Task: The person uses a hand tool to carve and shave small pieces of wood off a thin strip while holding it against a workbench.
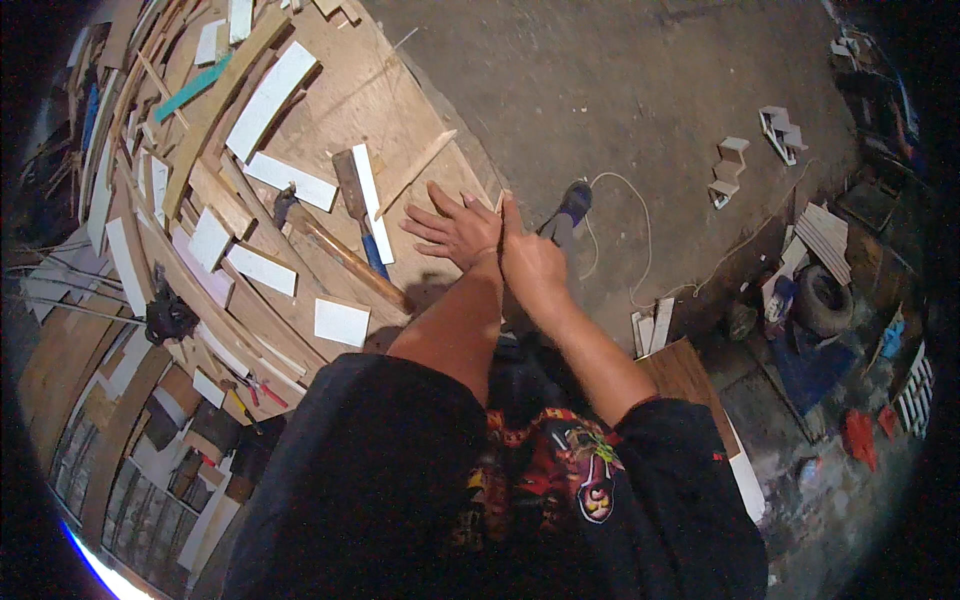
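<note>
The fingers of the left hand fan out over a plywood surface, straightened and grasping nothing; whether they touch the wood cannot be told. The right hand lies against the left wrist; how tightly its fingers are closed, or on what, cannot be told. Nearest the left hand, on the surface, are a slim wood stick, a narrow white strip and, just beside the strip, a flat-bladed tool with a blue handle. Farther left lies a wood-handled tool with a dark head, among white-faced offcuts, curved wooden lengths and a green strip. Pliers with red handles sit near the lower left edge. To the right, a dark shoe stands on the concrete floor, with two zigzag pieces well apart from it and a tyre beyond.
</note>
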{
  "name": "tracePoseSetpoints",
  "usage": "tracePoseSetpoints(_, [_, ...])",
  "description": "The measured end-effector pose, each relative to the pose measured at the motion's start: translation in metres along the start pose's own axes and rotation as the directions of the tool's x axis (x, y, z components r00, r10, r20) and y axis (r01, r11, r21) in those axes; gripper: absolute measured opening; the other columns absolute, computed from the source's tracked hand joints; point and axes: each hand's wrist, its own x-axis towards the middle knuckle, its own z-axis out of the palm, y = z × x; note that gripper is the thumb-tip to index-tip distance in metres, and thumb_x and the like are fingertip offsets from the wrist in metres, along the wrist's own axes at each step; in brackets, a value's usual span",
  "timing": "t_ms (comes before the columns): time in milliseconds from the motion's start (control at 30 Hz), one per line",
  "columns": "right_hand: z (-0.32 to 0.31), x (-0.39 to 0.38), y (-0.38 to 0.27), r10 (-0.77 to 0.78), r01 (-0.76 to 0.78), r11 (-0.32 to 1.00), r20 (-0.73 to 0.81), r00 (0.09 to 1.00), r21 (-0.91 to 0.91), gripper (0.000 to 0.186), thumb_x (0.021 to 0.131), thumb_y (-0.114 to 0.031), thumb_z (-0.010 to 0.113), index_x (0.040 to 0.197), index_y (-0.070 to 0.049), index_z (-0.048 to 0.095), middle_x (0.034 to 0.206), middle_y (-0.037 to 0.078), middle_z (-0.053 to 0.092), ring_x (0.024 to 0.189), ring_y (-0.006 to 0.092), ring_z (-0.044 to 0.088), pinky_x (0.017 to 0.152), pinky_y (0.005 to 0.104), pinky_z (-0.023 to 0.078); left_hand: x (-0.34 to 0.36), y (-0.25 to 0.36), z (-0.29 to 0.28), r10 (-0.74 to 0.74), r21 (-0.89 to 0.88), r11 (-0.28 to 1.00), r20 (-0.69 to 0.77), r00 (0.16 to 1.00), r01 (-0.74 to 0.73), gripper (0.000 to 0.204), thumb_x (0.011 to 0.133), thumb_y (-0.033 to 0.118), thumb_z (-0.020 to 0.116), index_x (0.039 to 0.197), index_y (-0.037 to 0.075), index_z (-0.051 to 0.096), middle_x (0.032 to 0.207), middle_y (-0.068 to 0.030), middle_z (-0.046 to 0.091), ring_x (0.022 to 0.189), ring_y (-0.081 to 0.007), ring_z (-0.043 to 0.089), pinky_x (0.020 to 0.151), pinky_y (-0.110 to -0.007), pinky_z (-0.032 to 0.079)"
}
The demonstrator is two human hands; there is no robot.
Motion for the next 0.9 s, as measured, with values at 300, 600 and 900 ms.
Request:
tracePoseSetpoints(300, [0.002, -0.004, 0.003, -0.017, 0.018, 0.999, 0.030, 0.999, -0.030, 0.070, 0.091, -0.014, 0.056, 0.153, -0.001, 0.028, 0.072, 0.018, 0.071, 0.061, 0.0349, 0.072, 0.050, 0.0475, 0.056, 0.002, 0.002, -0.004, -0.002, 0.046, 0.999, 0.007, 1.000, 0.002, 0.066, 0.101, 0.035, 0.048, 0.158, 0.017, 0.020, 0.162, -0.0314, 0.005, 0.151, -0.0527, -0.003, 0.114, -0.072, 0.009])
tracePoseSetpoints(600, [-0.003, -0.021, -0.001, -0.002, 0.003, 1.000, 0.039, 0.999, -0.009, 0.068, 0.090, -0.009, 0.056, 0.152, 0.000, 0.029, 0.071, 0.023, 0.069, 0.061, 0.0393, 0.070, 0.051, 0.0502, 0.054, 0.001, -0.001, -0.004, 0.000, 0.037, 0.999, 0.003, 1.000, 0.000, 0.066, 0.101, 0.032, 0.050, 0.158, 0.016, 0.020, 0.162, -0.0311, 0.006, 0.151, -0.0523, -0.001, 0.116, -0.070, 0.009])
tracePoseSetpoints(900, [0.000, -0.020, 0.002, -0.006, 0.006, 1.000, 0.033, 0.999, 0.007, 0.071, 0.088, -0.005, 0.055, 0.153, 0.000, 0.027, 0.069, 0.023, 0.068, 0.060, 0.0385, 0.069, 0.050, 0.0505, 0.054, 0.002, 0.005, -0.006, 0.009, 0.061, 0.998, -0.069, 0.998, -0.005, 0.063, 0.101, 0.034, 0.046, 0.156, 0.015, 0.023, 0.161, -0.0317, 0.011, 0.151, -0.0510, 0.002, 0.115, -0.069, 0.012])
